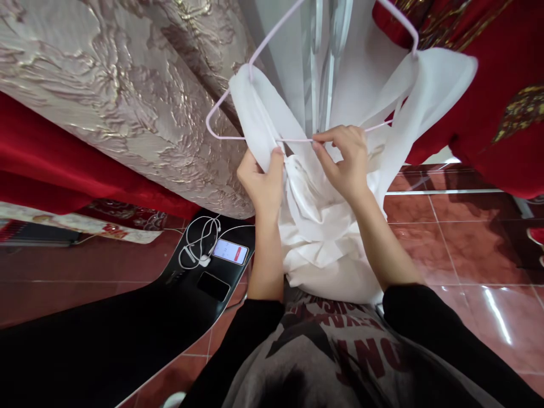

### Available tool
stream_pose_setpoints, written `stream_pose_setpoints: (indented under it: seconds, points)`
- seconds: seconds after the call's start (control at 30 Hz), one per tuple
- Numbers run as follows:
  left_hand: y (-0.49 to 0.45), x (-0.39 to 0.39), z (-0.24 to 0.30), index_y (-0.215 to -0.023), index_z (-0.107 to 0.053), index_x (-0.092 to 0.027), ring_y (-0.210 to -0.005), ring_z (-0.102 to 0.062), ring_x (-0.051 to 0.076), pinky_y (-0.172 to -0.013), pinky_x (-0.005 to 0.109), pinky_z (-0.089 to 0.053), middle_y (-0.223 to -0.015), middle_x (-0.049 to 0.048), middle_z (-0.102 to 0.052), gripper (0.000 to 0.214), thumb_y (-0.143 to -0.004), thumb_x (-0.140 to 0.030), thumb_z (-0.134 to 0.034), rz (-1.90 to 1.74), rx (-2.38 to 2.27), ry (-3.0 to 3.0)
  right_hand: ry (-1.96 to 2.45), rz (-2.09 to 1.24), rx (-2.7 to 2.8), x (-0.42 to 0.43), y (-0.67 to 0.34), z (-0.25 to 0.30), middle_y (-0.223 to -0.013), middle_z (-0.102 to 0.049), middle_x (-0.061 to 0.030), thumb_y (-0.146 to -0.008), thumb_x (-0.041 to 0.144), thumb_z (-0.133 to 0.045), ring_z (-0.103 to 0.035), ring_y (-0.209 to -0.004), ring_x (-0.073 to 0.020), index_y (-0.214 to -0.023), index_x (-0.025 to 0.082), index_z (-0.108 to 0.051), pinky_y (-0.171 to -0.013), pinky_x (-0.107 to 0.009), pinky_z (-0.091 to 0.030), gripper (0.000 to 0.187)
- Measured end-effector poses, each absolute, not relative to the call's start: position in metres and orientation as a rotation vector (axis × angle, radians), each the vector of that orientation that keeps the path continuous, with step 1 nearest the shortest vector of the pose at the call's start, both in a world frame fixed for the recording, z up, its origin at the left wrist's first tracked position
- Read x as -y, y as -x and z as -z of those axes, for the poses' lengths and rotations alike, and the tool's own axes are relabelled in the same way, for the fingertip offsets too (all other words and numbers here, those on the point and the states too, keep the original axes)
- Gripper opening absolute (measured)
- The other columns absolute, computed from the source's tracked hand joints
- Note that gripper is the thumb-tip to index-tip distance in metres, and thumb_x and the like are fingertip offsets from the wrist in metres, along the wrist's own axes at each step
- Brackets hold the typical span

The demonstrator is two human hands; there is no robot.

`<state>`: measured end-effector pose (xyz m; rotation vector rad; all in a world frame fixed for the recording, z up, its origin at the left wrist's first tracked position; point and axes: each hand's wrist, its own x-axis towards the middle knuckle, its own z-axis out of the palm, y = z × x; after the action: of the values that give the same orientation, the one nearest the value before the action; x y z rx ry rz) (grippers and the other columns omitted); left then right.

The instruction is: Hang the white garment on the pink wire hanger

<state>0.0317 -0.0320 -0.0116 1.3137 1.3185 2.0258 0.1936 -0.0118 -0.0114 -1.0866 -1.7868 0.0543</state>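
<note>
White garment [329, 241] is held in L grip [263, 184], pink hanger [297, 140] pinched in R grip [349, 161]; garment best kept w/o twists.

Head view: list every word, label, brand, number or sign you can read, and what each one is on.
"N", "O": dark-red letters on the grey shirt; the rest of its print is too folded or blurred to read as whole words.
Lit phone: marks on the screen, too small to read.
Dark phone: no readable text.
</note>
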Motion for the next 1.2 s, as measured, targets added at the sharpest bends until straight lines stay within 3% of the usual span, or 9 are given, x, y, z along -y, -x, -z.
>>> stream_pose_setpoints:
  seconds: [0.23, 0.33, 0.53, 0.6, 0.7, 0.8, 1.0, 1.13, 1.2]
  points:
    - [-0.017, 0.028, -0.044, -0.081, -0.068, -0.020, -0.073, -0.066, 0.017, -0.078, 0.034, -0.059, -0.079, 0.0022, -0.067, 0.024, -0.087, -0.003, -0.053, -1.788, -0.712, -1.030, 1.078, -0.031, 1.794, 0.006, -0.199, 0.012, -0.091, -0.067, -0.0005, -0.098, 0.041, -0.052, -0.057, -0.087, -0.0153, -0.098, 0.026, -0.066, -0.097, -0.039, -0.043, 0.021]
    - [0.007, 0.012, -0.068, -0.093, -0.070, -0.022, -0.100, -0.068, 0.014, -0.095, 0.030, -0.059, -0.102, -0.0006, -0.071, 0.031, -0.094, -0.003, -0.045, -1.754, -0.638, -0.917, 1.079, -0.041, 1.803, 0.008, -0.202, 0.009, -0.091, -0.067, 0.0000, -0.098, 0.040, -0.051, -0.058, -0.087, -0.0149, -0.098, 0.026, -0.066, -0.098, -0.039, -0.043, 0.021]
    - [0.067, -0.015, -0.034, -0.101, -0.063, -0.030, -0.142, -0.042, 0.017, -0.119, 0.035, -0.044, -0.128, -0.0074, -0.065, 0.026, -0.080, -0.017, -0.069, -2.098, -0.831, -0.901, 1.074, -0.069, 1.816, 0.018, -0.200, 0.000, -0.093, -0.065, -0.0028, -0.099, 0.040, -0.046, -0.058, -0.090, -0.0168, -0.100, 0.024, -0.066, -0.099, -0.041, -0.044, 0.025]
    - [0.064, -0.013, -0.008, -0.109, -0.057, -0.028, -0.133, -0.050, 0.020, -0.111, 0.036, -0.048, -0.136, -0.0047, -0.060, 0.033, -0.079, -0.027, -0.071, -2.132, -0.923, -0.753, 1.071, -0.069, 1.834, 0.020, -0.199, -0.001, -0.096, -0.065, -0.0031, -0.099, 0.039, -0.046, -0.058, -0.093, -0.0176, -0.104, 0.025, -0.065, -0.099, -0.042, -0.044, 0.024]
    - [0.032, -0.001, 0.019, -0.126, -0.045, -0.029, -0.088, -0.061, 0.016, -0.079, 0.034, -0.053, -0.144, -0.0017, -0.055, 0.044, -0.084, -0.038, -0.060, -1.997, -0.958, -0.712, 1.027, -0.097, 1.867, 0.021, -0.195, 0.000, -0.103, -0.066, -0.0026, -0.098, 0.037, -0.046, -0.059, -0.097, -0.0180, -0.110, 0.025, -0.064, -0.099, -0.042, -0.045, 0.025]
    - [-0.010, 0.013, 0.019, -0.125, -0.053, -0.030, -0.050, -0.039, 0.010, -0.049, 0.031, -0.034, -0.133, 0.0043, -0.063, 0.042, -0.090, -0.052, -0.056, -1.792, -0.885, -0.884, 1.033, -0.154, 1.901, 0.022, -0.191, -0.004, -0.113, -0.066, -0.0009, -0.097, 0.039, -0.046, -0.059, -0.105, -0.0195, -0.117, 0.029, -0.063, -0.102, -0.045, -0.045, 0.028]
    - [-0.042, 0.017, 0.006, -0.096, -0.056, -0.025, -0.043, -0.029, 0.007, -0.042, 0.032, -0.020, -0.099, 0.0035, -0.066, 0.042, -0.090, -0.066, -0.061, -1.802, -0.785, -1.028, 0.934, -0.015, 1.530, 0.033, -0.210, -0.019, -0.128, -0.060, -0.0028, -0.097, 0.040, -0.052, -0.057, -0.123, -0.0189, -0.122, 0.028, -0.060, -0.106, -0.040, -0.049, 0.029]
    - [-0.038, 0.015, 0.011, -0.092, -0.057, -0.026, -0.043, -0.029, 0.007, -0.044, 0.032, -0.023, -0.097, 0.0035, -0.064, 0.040, -0.088, -0.064, -0.066, -1.798, -0.697, -1.029, 1.048, 0.130, 1.008, 0.027, -0.254, 0.003, -0.157, -0.027, -0.0144, -0.076, 0.056, -0.077, -0.032, -0.149, -0.0268, -0.143, 0.018, -0.040, -0.124, -0.045, -0.032, 0.085]
    - [-0.039, 0.016, 0.011, -0.090, -0.058, -0.026, -0.042, -0.027, 0.008, -0.043, 0.032, -0.020, -0.096, 0.0033, -0.064, 0.032, -0.090, -0.057, -0.066, -1.807, -0.667, -1.011, 1.038, -0.159, 1.071, 0.019, -0.273, 0.020, -0.154, -0.032, -0.0178, -0.063, 0.064, -0.082, -0.042, -0.142, -0.0287, -0.140, 0.019, -0.042, -0.118, -0.045, -0.041, 0.098]
